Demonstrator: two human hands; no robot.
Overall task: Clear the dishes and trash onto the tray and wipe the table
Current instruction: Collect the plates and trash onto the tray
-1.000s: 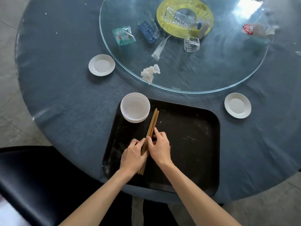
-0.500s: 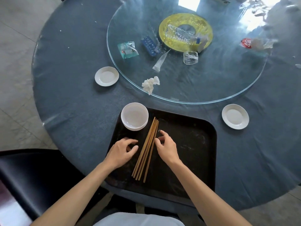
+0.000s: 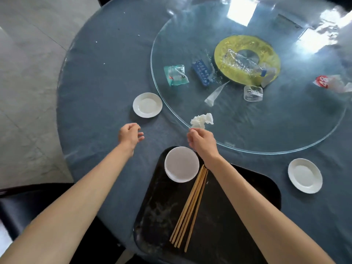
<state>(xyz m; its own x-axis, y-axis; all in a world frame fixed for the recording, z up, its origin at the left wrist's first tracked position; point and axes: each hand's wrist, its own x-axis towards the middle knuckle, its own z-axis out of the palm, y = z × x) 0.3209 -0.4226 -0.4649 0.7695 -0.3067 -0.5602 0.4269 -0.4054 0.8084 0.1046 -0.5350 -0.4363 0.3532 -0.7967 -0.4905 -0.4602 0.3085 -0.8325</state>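
A black tray (image 3: 238, 221) lies at the near table edge, holding stacked white bowls (image 3: 181, 164) and several wooden chopsticks (image 3: 190, 206). My left hand (image 3: 130, 135) hovers over the blue tablecloth just below a small white plate (image 3: 147, 105), fingers loosely curled and holding nothing. My right hand (image 3: 202, 140) reaches past the tray's far edge, fingers apart and empty, just short of a crumpled white napkin (image 3: 202, 120) on the rim of the glass turntable (image 3: 285, 130). A second small white plate (image 3: 305, 175) sits right of the tray.
On the turntable lie a green wrapper (image 3: 176, 75), a blue packet (image 3: 203, 72), a clear plastic sleeve (image 3: 215, 94), a crushed clear cup (image 3: 253, 93), a flattened bottle (image 3: 245, 62) on the yellow centre ring, and a red-and-white wrapper (image 3: 331, 83). A black chair (image 3: 28, 204) stands at the near left.
Both hands have let go of the chopsticks, which now lie on the tray, and have moved forward off the tray toward the left plate and the napkin.
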